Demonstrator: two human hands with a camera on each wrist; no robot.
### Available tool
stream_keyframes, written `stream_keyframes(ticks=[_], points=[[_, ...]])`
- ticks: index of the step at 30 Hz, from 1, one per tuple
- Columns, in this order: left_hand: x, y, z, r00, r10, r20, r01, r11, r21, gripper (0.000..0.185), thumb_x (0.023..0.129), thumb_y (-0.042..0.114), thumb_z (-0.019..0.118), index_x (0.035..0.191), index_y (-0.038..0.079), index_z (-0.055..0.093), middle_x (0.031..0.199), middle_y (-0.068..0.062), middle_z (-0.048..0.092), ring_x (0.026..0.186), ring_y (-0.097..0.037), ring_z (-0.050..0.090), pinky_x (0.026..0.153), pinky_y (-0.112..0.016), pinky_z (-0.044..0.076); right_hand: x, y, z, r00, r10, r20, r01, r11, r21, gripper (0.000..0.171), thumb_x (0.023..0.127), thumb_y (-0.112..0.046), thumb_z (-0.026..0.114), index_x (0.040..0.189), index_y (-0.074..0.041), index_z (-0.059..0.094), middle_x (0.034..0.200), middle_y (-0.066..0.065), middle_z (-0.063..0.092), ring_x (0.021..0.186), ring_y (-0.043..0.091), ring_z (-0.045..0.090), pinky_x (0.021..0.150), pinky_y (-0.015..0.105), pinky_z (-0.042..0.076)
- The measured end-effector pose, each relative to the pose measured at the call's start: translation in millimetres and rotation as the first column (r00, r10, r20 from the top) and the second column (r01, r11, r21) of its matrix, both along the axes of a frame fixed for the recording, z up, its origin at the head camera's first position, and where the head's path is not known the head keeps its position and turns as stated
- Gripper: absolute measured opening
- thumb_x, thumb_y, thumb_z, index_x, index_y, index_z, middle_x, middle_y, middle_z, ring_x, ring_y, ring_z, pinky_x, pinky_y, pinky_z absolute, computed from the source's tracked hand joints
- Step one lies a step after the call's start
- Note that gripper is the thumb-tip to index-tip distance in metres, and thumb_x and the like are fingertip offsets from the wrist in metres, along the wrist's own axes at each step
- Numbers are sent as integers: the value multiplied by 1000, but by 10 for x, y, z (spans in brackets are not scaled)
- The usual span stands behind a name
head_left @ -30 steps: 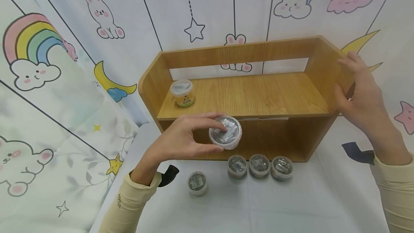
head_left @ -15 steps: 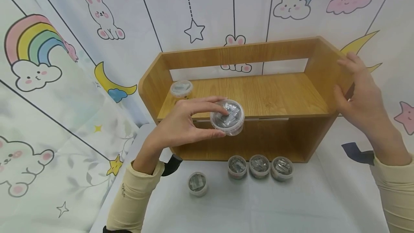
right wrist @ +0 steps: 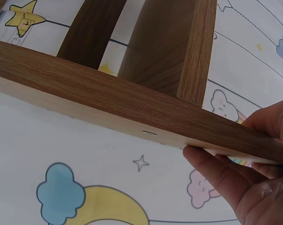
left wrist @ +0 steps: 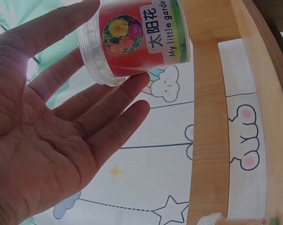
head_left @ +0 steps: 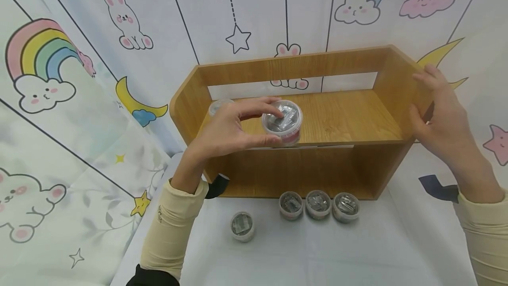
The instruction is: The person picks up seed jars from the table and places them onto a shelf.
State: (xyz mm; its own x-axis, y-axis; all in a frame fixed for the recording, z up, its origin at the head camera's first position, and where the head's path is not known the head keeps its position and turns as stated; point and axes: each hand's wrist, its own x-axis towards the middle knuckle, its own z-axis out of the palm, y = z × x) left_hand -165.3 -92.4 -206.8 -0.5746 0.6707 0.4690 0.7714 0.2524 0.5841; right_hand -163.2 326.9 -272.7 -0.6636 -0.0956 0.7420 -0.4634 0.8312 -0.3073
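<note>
Raised since before, left hand (head_left: pixel 222 131) holds tub (head_left: pixel 282 120) over shelf (head_left: pixel 337 118).

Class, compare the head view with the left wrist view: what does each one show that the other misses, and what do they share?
Only the head view shows the right hand holding the end panel of the wooden shelf, four small tubs on the white table, with three in a row and one apart, and the held tub's clear lid from above.

Only the left wrist view shows the label on the tub's red side, with a flower picture and the words "My little garden".

Both show the left hand gripping the tub, the shelf, and the cartoon backdrop.
</note>
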Motion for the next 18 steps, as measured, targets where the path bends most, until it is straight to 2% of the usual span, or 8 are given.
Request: stream_keyframes(ticks=[8,12,18], points=[[-199,95,48,999,19,34,-20,1000,20,40,80,19,85,116,9,70,133,0,59,117,-10,56,97,-29,48,-7,11,-8,1000,20,6,-20,999,-37,72,83,12,56,149,-10,39,159,-3,28,98,12,39,64,3,32],[-316,119,56,999,35,40,-36,999,18,39,80,21,85,115,10,71,133,-1,60,117,-9,57,97,-28,48,-18,23,-9,1000,20,-14,-21,999,-29,72,82,13,56,148,-9,39,159,-2,28,96,4,36,64,3,32],[-439,153,51,990,103,98,-103,995,-6,38,79,27,85,112,14,72,134,2,60,114,-9,59,97,-28,48,-16,29,-10,1000,21,-3,-21,1000,-20,74,82,14,58,149,-11,38,159,-2,29,95,3,36,63,3,32]])
